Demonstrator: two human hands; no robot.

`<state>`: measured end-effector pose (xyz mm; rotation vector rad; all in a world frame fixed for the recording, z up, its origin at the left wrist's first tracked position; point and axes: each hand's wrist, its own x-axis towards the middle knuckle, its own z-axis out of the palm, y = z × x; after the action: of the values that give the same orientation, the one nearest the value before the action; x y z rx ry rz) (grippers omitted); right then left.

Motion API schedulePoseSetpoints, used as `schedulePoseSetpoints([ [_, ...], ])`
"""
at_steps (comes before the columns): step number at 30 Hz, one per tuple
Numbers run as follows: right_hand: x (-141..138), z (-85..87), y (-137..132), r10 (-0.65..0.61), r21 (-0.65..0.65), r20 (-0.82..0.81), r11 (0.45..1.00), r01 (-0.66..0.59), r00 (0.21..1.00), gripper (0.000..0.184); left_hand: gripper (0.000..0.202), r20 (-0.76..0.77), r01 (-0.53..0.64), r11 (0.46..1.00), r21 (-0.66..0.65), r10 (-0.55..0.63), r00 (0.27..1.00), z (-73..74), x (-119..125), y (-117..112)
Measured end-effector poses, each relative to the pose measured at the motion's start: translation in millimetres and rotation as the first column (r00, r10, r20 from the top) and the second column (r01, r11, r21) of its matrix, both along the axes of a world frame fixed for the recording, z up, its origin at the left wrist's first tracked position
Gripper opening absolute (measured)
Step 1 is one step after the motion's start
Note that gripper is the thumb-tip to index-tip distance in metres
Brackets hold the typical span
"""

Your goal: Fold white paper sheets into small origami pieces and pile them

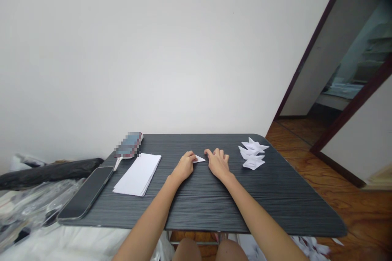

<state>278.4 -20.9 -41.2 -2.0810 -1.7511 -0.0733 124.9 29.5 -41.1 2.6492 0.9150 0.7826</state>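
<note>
My left hand (pixel 185 164) is closed on a small folded white paper (pixel 199 159) at the middle of the dark table. The paper's pointed end sticks out to the right of the fingers, and the rest is hidden under the hand. Just beyond that tip rests my right hand (pixel 218 163), palm down, its fingers bent and apart with nothing visible in them. A small gap separates it from the paper. To its right stand several folded paper boats (pixel 251 151) in a row, with pointed ends.
A stack of white paper sheets (pixel 137 174) lies left on the table (pixel 208 212). Beside it are a phone (pixel 87 192) at the table's edge and a blurred-out box-like object (pixel 129 146). White paper pieces (pixel 310 246) lie below the right front edge. A wall (pixel 196 69) rises behind.
</note>
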Motion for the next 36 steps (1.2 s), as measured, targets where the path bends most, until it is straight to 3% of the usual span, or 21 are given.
schedulePoseSetpoints([
  [4, 7.8, -4.6, 0.2, 0.064, 0.102, -0.099, 0.993, -0.054, 0.993, 0.019, 0.013, 0.034, -0.017, 1.000, 0.005, 0.017, 0.999, 2.3, 0.2, -1.9],
  [13, -3.7, -7.4, 7.2, 0.163, 0.124, -0.281, 0.983, -0.132, 0.946, 0.030, 0.021, 0.173, -0.114, 0.993, -0.028, 0.117, 0.978, 1.9, 13.1, -3.6],
  [27, -13.7, 3.4, 1.2, 0.098, 0.165, -0.345, 0.985, -0.043, 0.933, 0.022, 0.016, 0.345, -0.175, 0.978, -0.112, 0.204, 0.916, 0.4, 26.8, -12.8],
  [31, -13.5, 7.9, -2.8, 0.217, 0.211, -0.492, 0.969, -0.126, 0.843, 0.023, 0.021, 0.357, -0.165, 0.970, -0.179, 0.220, 0.908, 3.5, 26.6, -13.4],
  [36, -8.2, 8.9, 1.2, 0.367, 0.360, -0.714, 0.923, -0.137, 0.596, 0.030, 0.023, 0.528, 0.028, 0.896, -0.443, 0.236, 0.816, 9.4, 23.4, -6.5],
])
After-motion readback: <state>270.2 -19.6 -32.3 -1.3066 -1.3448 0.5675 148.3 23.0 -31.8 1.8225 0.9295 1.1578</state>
